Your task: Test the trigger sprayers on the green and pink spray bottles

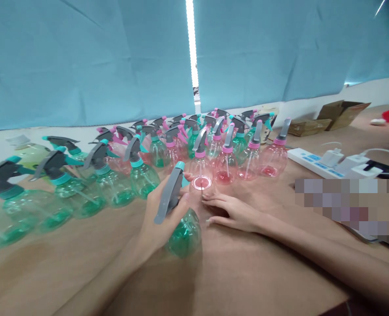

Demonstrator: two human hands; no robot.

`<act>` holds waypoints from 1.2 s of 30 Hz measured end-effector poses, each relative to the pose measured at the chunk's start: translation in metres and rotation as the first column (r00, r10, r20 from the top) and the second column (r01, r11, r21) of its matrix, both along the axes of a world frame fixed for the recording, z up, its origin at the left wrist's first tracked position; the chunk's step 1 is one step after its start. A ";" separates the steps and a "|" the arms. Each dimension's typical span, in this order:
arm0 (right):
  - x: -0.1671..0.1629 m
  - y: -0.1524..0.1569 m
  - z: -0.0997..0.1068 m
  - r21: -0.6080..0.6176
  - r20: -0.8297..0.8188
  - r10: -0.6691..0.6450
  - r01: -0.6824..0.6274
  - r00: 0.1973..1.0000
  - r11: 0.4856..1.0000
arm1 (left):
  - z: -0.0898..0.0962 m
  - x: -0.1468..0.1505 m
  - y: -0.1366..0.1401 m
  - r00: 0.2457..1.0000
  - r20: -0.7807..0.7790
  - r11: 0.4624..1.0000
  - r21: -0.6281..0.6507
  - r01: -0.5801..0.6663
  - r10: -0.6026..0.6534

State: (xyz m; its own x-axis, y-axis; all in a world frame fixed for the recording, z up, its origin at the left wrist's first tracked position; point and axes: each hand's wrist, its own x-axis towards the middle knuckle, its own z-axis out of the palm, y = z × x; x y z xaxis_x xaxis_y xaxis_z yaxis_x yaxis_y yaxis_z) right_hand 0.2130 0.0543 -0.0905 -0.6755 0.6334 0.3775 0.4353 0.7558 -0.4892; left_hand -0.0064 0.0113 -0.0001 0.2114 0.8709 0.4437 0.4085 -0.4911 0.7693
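My left hand (163, 210) is closed around the neck of a green spray bottle (185, 237) with a grey and turquoise trigger head. The bottle is near the middle of the table, close to me, tilted a little. My right hand (232, 210) lies palm down on the table to its right, fingers stretched out and holding nothing. Just beyond those fingertips stands a pink spray bottle (201, 173) with a grey trigger. More pink spray bottles (225, 171) are to the right of it, and a row of green spray bottles (117, 188) runs to the left.
Several more pink and green spray bottles crowd behind the front row. A white power strip (308, 160) with plugged chargers (354, 164) lies at the right. Cardboard boxes (340, 114) sit at the back right, and a blue curtain (115, 61) hangs behind the table (247, 272).
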 end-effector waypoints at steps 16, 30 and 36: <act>-0.003 0.001 -0.007 0.047 0.004 0.002 -0.002 1.000 0.999 | -0.001 -0.006 0.004 0.998 -0.063 1.000 0.024 0.020 -0.018; -0.002 0.001 -0.004 0.015 -0.006 0.023 -0.023 1.000 1.000 | 0.003 -0.005 0.005 0.998 -0.067 1.000 -0.029 0.008 -0.010; 0.000 -0.001 -0.002 -0.001 0.002 0.021 -0.021 1.000 1.000 | 0.008 0.006 0.001 0.999 0.033 0.985 -0.173 -0.006 0.012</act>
State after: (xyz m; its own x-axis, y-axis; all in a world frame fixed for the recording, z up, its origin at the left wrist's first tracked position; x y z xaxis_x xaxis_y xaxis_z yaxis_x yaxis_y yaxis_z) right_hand 0.2125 0.0538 -0.0926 -0.6895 0.6192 0.3758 0.4199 0.7645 -0.4892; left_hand -0.0002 0.0121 0.0083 0.1907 0.9369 0.2930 0.3851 -0.3460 0.8556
